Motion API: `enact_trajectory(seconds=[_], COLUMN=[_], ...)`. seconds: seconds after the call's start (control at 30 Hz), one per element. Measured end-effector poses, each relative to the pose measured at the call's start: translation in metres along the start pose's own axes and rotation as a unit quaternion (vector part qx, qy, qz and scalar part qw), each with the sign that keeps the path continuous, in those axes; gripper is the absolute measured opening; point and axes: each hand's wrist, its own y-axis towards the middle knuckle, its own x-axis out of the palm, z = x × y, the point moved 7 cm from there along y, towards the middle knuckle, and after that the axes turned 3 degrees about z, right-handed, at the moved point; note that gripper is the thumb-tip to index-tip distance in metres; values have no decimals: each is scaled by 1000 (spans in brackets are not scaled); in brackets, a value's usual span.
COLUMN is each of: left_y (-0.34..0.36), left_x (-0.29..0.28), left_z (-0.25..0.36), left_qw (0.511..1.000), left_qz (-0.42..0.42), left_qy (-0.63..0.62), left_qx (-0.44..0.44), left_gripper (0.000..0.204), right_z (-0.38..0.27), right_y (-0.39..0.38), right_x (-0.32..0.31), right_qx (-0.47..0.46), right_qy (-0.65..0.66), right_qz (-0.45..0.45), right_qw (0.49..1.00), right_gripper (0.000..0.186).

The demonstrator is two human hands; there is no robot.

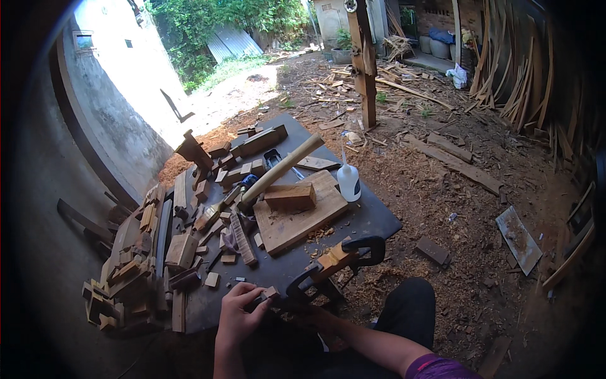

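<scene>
This is an open-air woodworking yard, a rough carpentry workshop under a shelter. A low dark bench [372, 218] sits on bare earth covered with sawdust and wood shavings [442, 196]. Along the bench's left edge lie heaps of small offcut blocks [136, 265], and near its middle a thick wooden board [297, 221] carries a squared block [290, 197] and a long-handled wooden mallet [281, 170]. A black-framed clamp [338, 259] hangs at the near edge, and a white squeeze bottle [348, 180] stands toward the right edge. Bent strips and planks [517, 82] lean against the far right wall, beside a rough timber post [363, 63].
</scene>
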Motion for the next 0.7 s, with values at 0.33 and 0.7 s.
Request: enact_trajectory(seconds=[0.33,0.7], left_y=[1,2], left_x=[-2,0], left_z=[0,0], left_qw=[998,999], left_qz=[6,4], left_qy=[57,39], left_qx=[20,14], left_gripper=[30,30], right_z=[-33,26], right_y=[-14,9], right_x=[5,-11], right_qx=[-325,115], right_qy=[-425,56], right_qz=[-15,51], right_qw=[845,990], right_gripper=[53,37])
